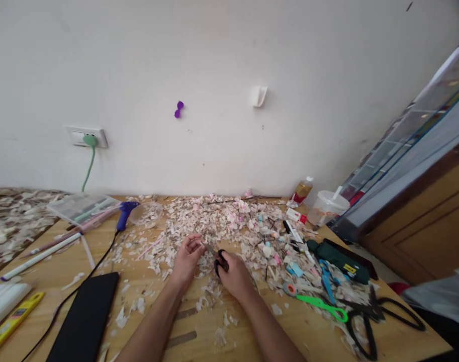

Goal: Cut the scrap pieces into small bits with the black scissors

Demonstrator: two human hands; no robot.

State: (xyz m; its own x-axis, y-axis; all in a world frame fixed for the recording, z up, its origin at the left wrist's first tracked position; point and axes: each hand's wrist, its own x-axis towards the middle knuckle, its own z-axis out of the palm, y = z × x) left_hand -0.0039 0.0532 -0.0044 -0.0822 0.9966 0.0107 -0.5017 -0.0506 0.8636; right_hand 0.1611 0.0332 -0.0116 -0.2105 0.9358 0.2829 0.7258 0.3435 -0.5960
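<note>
My right hand (236, 276) grips small black-handled scissors (218, 262), whose blades point up and left toward my other hand. Closed in a pinch beside the blade tips is my left hand (188, 259); whatever lies between its fingertips is too small to make out. Around and beyond both hands spreads a thick litter of thin pale flakes (187, 218), whitish to pink, over the wooden table (139, 314). Pinkish flower-like pieces (237, 213) lie among them farther back.
At left are a blue glue gun (125, 215), a clear divided box (84, 211), a black tablet-like slab (84, 317) and a yellow cutter (14, 322). On the right lie green scissors (319, 302), large black scissors (365, 317), a dark green case (342, 261) and a lidded plastic cup (327, 206).
</note>
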